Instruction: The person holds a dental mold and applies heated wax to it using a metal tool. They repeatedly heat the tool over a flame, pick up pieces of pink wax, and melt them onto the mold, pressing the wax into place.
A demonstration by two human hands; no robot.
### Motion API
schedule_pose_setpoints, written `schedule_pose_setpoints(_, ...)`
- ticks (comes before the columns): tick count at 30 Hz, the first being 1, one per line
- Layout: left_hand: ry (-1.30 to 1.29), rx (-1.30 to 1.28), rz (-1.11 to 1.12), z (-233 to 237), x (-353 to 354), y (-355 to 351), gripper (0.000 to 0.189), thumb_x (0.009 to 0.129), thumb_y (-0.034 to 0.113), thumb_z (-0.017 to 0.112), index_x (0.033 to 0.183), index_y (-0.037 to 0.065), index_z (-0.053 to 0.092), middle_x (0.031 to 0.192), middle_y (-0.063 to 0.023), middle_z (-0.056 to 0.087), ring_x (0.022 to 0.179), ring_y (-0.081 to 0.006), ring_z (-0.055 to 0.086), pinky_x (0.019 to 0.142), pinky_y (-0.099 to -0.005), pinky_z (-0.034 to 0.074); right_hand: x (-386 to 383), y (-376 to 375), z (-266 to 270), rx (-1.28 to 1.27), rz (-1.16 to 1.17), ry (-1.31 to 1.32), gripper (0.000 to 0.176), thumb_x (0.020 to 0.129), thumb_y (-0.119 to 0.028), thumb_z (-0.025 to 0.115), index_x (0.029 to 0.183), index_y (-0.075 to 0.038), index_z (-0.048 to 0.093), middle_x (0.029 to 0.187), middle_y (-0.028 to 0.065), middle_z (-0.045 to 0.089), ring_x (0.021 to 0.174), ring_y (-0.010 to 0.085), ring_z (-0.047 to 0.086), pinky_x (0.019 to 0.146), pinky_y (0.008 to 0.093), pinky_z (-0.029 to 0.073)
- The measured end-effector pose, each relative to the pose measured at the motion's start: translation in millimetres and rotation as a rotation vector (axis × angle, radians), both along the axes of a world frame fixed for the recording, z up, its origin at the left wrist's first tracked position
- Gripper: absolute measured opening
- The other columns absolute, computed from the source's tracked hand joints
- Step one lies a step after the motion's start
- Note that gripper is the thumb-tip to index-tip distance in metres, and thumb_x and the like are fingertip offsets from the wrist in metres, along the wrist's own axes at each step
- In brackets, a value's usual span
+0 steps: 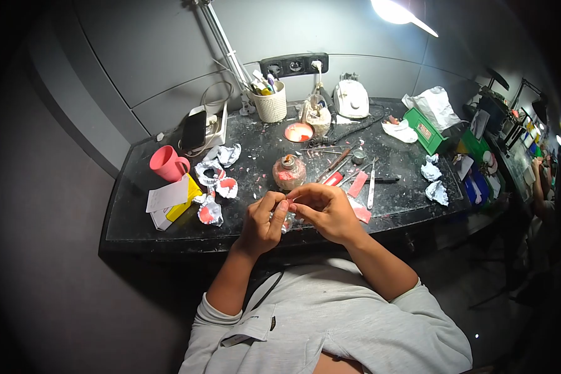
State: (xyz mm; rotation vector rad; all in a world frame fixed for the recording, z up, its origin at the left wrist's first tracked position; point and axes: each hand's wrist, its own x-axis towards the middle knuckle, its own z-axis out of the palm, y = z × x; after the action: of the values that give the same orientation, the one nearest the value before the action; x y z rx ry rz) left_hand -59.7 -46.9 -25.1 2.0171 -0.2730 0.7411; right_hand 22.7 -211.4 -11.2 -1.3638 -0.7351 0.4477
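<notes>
Pink and tiny, a piece (292,204) sits pinched between left hand (263,219) and right hand (328,210) (its shape is unclear); just beyond them stands a glass jar (289,173) on the black table (134,215).

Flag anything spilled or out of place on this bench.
Pale and pink crumbs are strewn across the dark tabletop, including left of the round glass container. They look like loose debris, untidy but not clearly damage.
</notes>
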Motion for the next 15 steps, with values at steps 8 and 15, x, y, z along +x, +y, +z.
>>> schedule_pose_setpoints(8, -0.029, -0.017, -0.012, -7.1, 3.5, 5.1, 0.017, 0.103, 0.01, 0.049, 0.093, -0.001, 0.058, 0.073, -0.012, 0.062, 0.06, -0.022, 0.064, 0.055, -0.0341, 0.047, 2.8, -6.3, 12.1, -0.127, -0.04, -0.107, 0.017, 0.09, -0.006, 0.073, 0.106, 0.0, 0.071, 0.087, 0.0058, 0.074, 0.074, 0.0092, 0.069, 0.067, 0.0241, 0.054)
schedule_pose_setpoints(15, -0.054, -0.461, 0.098, -9.5, 4.8, 16.8, 0.016, 0.103, 0.017, 0.05, 0.098, 0.003, 0.054, 0.073, 0.0022, 0.049, 0.065, -0.0047, 0.044, 0.058, -0.0229, 0.034, 50.7, -49.6, 27.0, -0.557, -0.587, -0.55, 0.036, 0.084, -0.016, 0.078, 0.116, -0.002, 0.069, 0.095, 0.0168, 0.074, 0.083, 0.0296, 0.073, 0.076, 0.0392, 0.056)
